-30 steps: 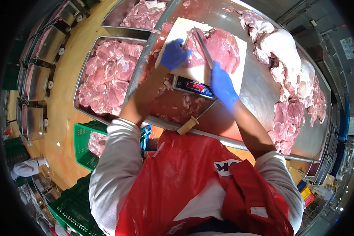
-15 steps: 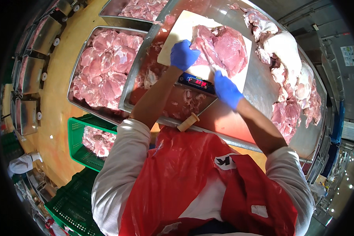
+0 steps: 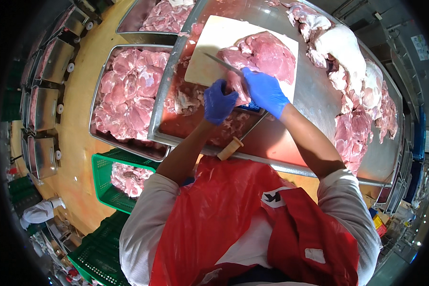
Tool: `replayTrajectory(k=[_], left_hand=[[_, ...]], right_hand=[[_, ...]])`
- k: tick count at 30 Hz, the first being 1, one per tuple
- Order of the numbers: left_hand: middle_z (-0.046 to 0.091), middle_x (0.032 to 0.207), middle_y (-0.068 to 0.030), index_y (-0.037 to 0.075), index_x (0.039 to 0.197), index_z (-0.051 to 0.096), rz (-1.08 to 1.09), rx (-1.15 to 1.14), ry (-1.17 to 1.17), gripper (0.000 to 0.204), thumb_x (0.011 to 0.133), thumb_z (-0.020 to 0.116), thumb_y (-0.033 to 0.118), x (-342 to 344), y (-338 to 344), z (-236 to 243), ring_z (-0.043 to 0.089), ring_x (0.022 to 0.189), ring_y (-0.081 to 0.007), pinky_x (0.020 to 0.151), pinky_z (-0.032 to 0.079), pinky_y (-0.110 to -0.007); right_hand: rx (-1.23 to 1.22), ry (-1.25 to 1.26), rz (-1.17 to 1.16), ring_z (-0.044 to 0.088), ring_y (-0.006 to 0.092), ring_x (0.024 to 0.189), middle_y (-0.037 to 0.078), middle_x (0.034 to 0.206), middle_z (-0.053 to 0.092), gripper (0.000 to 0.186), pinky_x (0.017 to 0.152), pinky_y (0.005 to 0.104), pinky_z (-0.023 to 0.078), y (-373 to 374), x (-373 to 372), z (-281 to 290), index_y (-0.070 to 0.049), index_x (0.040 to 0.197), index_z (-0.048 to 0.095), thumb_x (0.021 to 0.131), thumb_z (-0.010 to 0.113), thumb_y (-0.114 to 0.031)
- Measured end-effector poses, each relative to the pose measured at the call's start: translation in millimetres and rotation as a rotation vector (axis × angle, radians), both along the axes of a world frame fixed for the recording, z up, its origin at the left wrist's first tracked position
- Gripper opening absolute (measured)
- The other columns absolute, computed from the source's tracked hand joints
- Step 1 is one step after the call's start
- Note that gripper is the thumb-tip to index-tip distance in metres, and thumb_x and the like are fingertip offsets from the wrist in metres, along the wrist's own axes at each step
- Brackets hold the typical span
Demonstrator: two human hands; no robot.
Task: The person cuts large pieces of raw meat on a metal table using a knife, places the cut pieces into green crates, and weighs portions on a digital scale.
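At ten o'clock in the view, a rectangular steel tray [image 3: 157,150] is heaped with pink meat pieces [image 3: 133,93]; at eight, a green perforated plastic crate [image 3: 100,183] holds pale-pink trimmings [image 3: 127,178]. Bare steel table [image 3: 314,109] opens at the white rectangular board's [image 3: 200,71] four o'clock. On the board lies the pink raw meat slab [image 3: 269,55], its long strip [image 3: 237,85] overhanging toward six. The blue-gloved right hand [image 3: 266,90] grips a long steel-bladed knife [image 3: 223,64] pointing to ten; the blue-gloved left hand [image 3: 219,103] curls against the strip, its hold unclear.

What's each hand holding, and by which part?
Right hand: knife, by its handle end, handle itself hidden. Left hand: meat, by the left edge of its near flap.
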State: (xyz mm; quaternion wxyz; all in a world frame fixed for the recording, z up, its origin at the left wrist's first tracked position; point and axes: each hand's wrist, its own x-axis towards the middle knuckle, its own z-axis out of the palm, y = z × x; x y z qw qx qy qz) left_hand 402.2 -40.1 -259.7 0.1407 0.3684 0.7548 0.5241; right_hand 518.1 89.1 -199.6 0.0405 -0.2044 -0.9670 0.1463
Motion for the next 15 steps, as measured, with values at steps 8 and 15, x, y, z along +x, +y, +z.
replayTrajectory(k=[8,15], left_hand=[[0.067,0.077,-0.0108,0.000,0.087,0.065,-0.190,-0.256,-0.399,0.024,0.074,0.071,0.019,-45,-46,10,0.064,0.069,-0.0175,0.062,0.050,-0.034],[0.067,0.105,-0.0044,0.003,0.120,0.062,-0.362,0.143,-0.761,0.033,0.095,0.064,0.025,-230,-7,123,0.063,0.094,-0.0147,0.090,0.051,-0.028]], right_hand=[[-0.052,-0.333,-0.057,0.066,0.0443,0.076,0.023,0.087,0.066,0.024,0.065,0.0537,0.052,-7,126,6,-0.005,0.119,0.045,0.096,0.045,-0.013],[-0.209,0.000,-0.321,0.063,0.0477,0.071,0.025,0.078,0.064,0.011,0.057,0.0537,0.048,-18,154,13,-0.006,0.106,0.046,0.101,0.048,-0.016]])
